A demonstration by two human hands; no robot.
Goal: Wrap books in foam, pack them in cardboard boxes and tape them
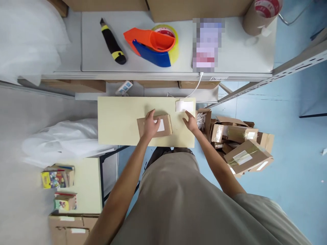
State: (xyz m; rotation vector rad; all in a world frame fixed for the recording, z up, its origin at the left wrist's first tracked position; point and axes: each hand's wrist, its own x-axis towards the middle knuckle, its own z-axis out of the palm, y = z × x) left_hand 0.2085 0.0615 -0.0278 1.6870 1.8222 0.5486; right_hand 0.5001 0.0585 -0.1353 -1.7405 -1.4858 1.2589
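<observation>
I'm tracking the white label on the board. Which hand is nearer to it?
Right. The right hand is just below the label, fingers almost at its edge. The left hand rests on the box, farther left.

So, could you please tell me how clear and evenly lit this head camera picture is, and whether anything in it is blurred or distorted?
Head view: even, soft lighting with faint shadows and no harsh glare; the left hand on the cardboard box is sharp, as is the right hand; a pixelated patch hides something on the shelf; wide-angle distortion bends the edges, and the white wrapping looks washed out.
</observation>
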